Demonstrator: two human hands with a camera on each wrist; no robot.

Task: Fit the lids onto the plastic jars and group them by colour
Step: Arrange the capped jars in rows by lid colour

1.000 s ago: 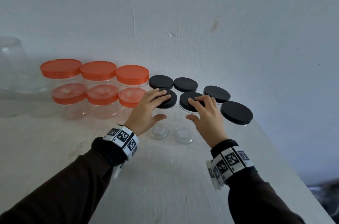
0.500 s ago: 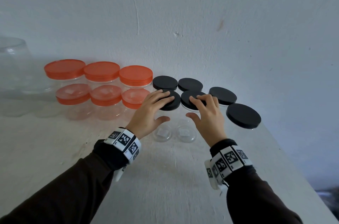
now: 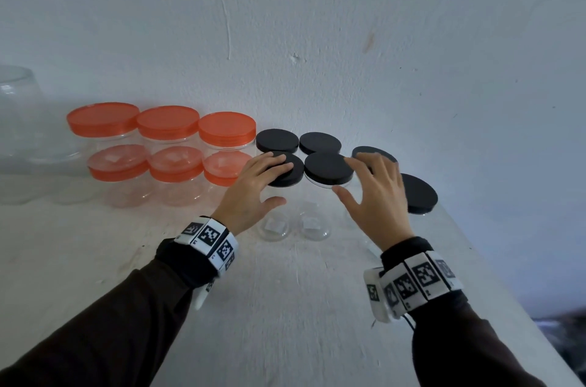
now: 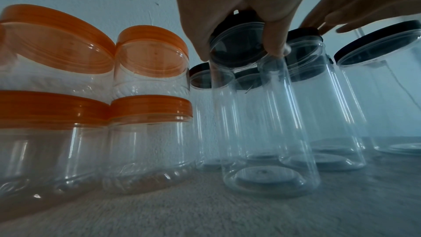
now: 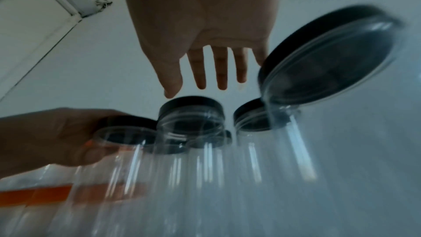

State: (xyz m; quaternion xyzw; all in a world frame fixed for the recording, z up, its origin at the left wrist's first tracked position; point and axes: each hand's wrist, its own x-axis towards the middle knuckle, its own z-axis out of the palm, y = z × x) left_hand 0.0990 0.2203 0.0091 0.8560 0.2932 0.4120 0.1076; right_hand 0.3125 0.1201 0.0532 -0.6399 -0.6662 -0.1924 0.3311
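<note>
Several clear plastic jars with black lids stand in a cluster against the wall. My left hand (image 3: 280,182) grips the front left black-lidded jar (image 3: 293,175) from above, fingers over the lid, thumb on its side; the left wrist view shows that jar (image 4: 262,132) standing on the table. My right hand (image 3: 352,177) hovers open with spread fingers just right of the front middle black lid (image 3: 328,167), holding nothing. In the right wrist view the right hand (image 5: 196,89) is above a black lid (image 5: 191,105). To the left, orange-lidded jars (image 3: 165,123) are stacked in two tiers.
A larger black-lidded jar (image 3: 418,193) stands furthest right, near the table's right edge (image 3: 507,291). A big clear container (image 3: 16,114) sits at the far left by the wall. The white table (image 3: 285,307) stretches bare toward me.
My right hand has come off the front middle black lid, opened and shifted right. My left hand stays on its jar.
</note>
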